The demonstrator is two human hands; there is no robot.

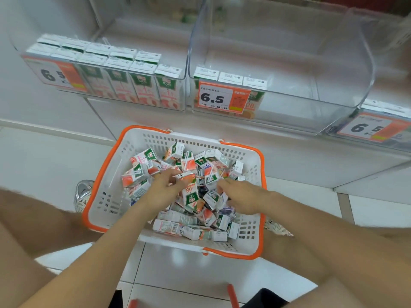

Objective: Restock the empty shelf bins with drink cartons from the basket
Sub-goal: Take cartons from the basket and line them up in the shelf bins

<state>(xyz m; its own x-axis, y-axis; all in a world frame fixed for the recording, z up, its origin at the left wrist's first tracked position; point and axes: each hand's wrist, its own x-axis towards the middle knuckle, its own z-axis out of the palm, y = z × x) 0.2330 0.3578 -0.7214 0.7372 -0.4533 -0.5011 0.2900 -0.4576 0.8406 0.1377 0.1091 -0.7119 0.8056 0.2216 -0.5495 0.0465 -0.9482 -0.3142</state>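
White tiled floor (200,274), with a white shelf (289,156) just past the basket. One white basket (106,174) with an orange rim sits on the floor, heaped with loose drink cartons (193,232), too jumbled to count. Both hands are in the heap. Left hand (163,188): grip pinching a carton (188,176) at the top of the heap, edges blurred. Right hand (243,196): grip spread, fingers laid fairly straight on cartons.

Three clear bins beyond the basket:
- Left bin (183,96): nearly full, in rows.
- Middle bin (311,96): three cartons at its front left corner.
- Right bin (395,145): cut off by the frame, contents unclear.

Three price tags, one per bin; the middle tag (219,96) covers carton fronts. One shoe (83,194) is left of the basket, and another shoe (278,228) right of it is mostly hidden.
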